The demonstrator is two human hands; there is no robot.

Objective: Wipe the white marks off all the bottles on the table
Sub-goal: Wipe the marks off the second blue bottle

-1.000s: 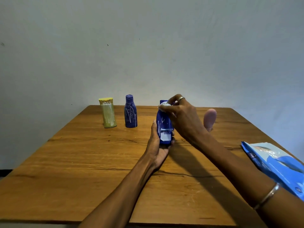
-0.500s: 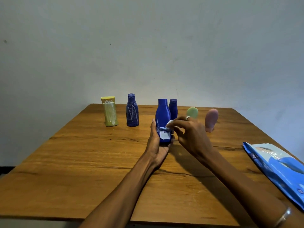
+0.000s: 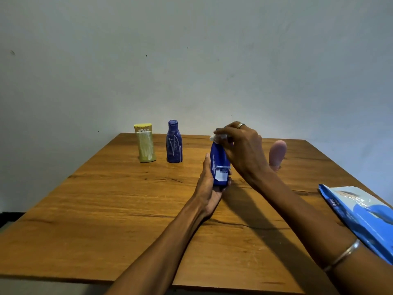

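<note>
A blue bottle [image 3: 219, 165] with a white label stands upright at the table's middle, and my left hand [image 3: 209, 186] grips its lower half from the left. My right hand [image 3: 242, 150] pinches a small white wipe [image 3: 217, 137] against the bottle's neck and cap. Faint white streaks show on the bottle's left side. Further left stand a second blue bottle [image 3: 174, 143] scribbled with white marks and a yellow-green bottle [image 3: 145, 143] streaked white. A pink bottle [image 3: 277, 153] stands behind my right wrist. Other bottles behind my right hand are hidden.
A blue and white wipes packet [image 3: 361, 213] lies at the table's right edge. The wooden table [image 3: 106, 209] ends at a plain wall behind the bottles. Its near edge runs along the bottom of the view.
My right hand with the wipe went down to the bottle's label half a second ago and has now come back up to the neck. My left hand kept its hold.
</note>
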